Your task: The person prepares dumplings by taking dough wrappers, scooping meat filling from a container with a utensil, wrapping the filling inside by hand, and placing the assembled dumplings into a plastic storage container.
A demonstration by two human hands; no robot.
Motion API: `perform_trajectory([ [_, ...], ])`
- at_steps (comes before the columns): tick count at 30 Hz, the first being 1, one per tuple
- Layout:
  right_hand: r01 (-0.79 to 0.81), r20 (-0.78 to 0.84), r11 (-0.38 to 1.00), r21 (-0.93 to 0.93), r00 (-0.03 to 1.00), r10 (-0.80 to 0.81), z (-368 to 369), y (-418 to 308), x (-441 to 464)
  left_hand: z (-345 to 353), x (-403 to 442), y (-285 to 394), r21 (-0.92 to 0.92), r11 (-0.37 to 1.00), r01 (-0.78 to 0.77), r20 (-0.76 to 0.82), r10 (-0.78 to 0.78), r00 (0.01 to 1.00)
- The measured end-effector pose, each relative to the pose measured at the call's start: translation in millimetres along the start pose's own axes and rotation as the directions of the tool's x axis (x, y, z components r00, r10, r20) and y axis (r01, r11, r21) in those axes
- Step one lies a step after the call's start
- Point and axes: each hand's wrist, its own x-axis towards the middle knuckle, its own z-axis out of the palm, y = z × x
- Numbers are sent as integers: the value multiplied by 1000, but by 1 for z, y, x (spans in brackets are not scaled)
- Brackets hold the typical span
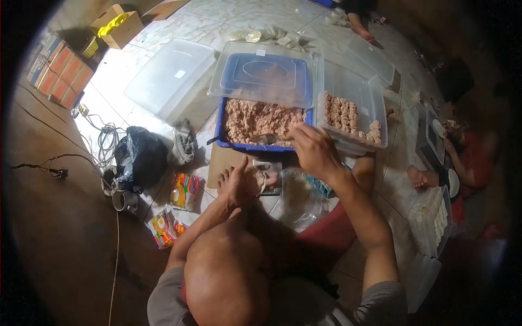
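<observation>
My right hand (314, 148) is closed at the front right edge of a blue tub (220, 127). Its fingertips pinch a small grey metal utensil (266, 139) whose end lies in the pinkish minced filling (261, 117); its exact kind is unclear. Below the tub, my left hand (236, 185) is cupped with the thumb up around a pale, thin round piece (256, 180). Under that hand a small flat device (270, 187), like a scale, is partly hidden. A clear lid (261, 95) lies across the tub's back half.
Right of the tub, a clear box (372, 100) holds rows of shaped pieces (341, 111). Another clear lid (171, 73) lies left. Nearby are a black bag (142, 157), cables, a mug (125, 201) and noodle packets (185, 190). Another person's arm (459, 163) works at far right.
</observation>
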Motion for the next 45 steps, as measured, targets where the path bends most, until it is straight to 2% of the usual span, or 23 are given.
perform_trajectory([
  [4,142,-60,965,-220,985,-159,65,27,39,-22,-4,-9,-7,995,96,-32,-96,995],
  [6,303,51,900,-314,952,-303,87,29,49,-20,-6,-7,-50,995,87,-29,-89,996],
  [10,360,207,900,-245,927,-314,79,53,36,-18,-7,3,-127,987,100,12,-99,995],
  [12,371,166,907,-197,925,-343,50,72,23,-22,-9,8,-170,977,127,57,-119,991],
  [14,277,216,943,-182,947,-237,13,88,10,-26,-8,11,-191,968,164,156,-134,979],
  [15,274,221,941,-199,948,-229,-8,88,5,1,-18,12,-114,988,108,9,-108,994],
  [18,54,293,974,-220,956,14,-54,74,-11,30,-4,12,-77,996,43,114,-34,993],
  [20,-19,130,997,74,991,9,-59,62,-18,44,8,13,-74,997,6,103,1,995],
  [22,-46,196,981,190,981,8,-52,53,-26,69,16,19,-118,990,80,345,-35,938],
  [24,40,382,995,95,921,-74,-40,42,-36,89,16,19,-11,1000,20,251,-17,968],
  [28,47,349,999,6,936,-46,-44,30,-36,81,20,22,-29,999,23,208,-16,978],
  [30,-24,190,994,104,982,4,-39,13,-45,78,15,16,-6,999,-40,145,41,989],
  [32,56,246,997,48,967,-66,-15,19,-63,89,11,15,-53,997,-56,127,62,990],
  [34,-165,267,986,29,952,151,-11,10,-78,80,17,15,-133,967,-216,4,218,976],
  [36,-201,159,971,128,971,180,4,7,-92,57,20,15,-81,963,-258,-47,255,966],
  [37,-334,59,884,327,941,334,13,0,-94,59,18,21,-83,980,-180,207,194,959],
  [38,-412,-14,748,520,872,490,24,-6,-95,63,11,16,141,971,-194,89,182,979],
  [39,-507,119,592,627,813,570,51,-3,-104,91,-2,14,355,923,-147,-30,168,985],
  [40,-666,407,399,630,721,561,46,-9,-96,106,-11,12,365,920,-142,-12,157,987],
  [41,-590,241,485,646,760,603,75,-10,-107,114,-17,12,683,711,-171,16,219,976],
  [43,-510,50,576,638,775,630,76,-16,-96,116,-24,25,682,705,-195,139,136,981],
  [44,-417,181,416,808,848,499,63,-14,-92,117,-27,31,679,704,-206,199,94,975],
  [45,-340,264,199,919,907,327,41,-21,-81,124,-34,42,700,714,-10,111,-95,989],
])
